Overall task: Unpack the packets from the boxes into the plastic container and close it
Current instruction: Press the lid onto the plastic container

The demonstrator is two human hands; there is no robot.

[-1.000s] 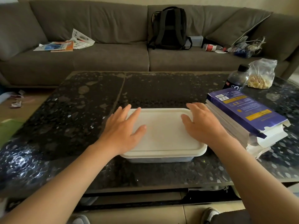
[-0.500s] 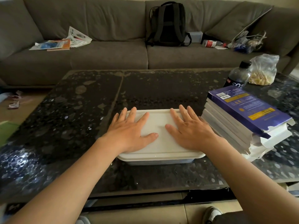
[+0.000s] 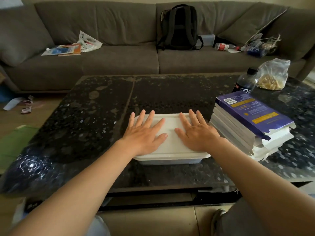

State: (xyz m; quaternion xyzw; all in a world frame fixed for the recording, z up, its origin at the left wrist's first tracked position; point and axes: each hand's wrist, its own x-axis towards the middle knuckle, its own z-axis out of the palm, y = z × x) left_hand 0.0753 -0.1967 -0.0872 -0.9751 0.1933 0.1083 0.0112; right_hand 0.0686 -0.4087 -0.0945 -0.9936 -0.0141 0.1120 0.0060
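Observation:
A white plastic container (image 3: pixel 172 155) with its white lid on sits near the front of the dark speckled table (image 3: pixel 95 120). My left hand (image 3: pixel 144 133) lies flat on the lid's left half, fingers straight and spread. My right hand (image 3: pixel 196 132) lies flat on the right half in the same way. Both palms press on the lid. What is inside the container is hidden. Just right of it stands a stack of flattened boxes (image 3: pixel 252 126), white-edged with a purple and yellow box on top.
A dark bottle (image 3: pixel 245 82) and a clear bag of yellowish snacks (image 3: pixel 272 75) stand at the table's back right. Behind the table runs a grey sofa (image 3: pixel 119 63) with a black backpack (image 3: pixel 179 28), papers (image 3: pixel 73 46) and clutter.
Both hands slid from the lid's outer edges toward its middle and now lie flat with fingers straight. The container has not moved on the table.

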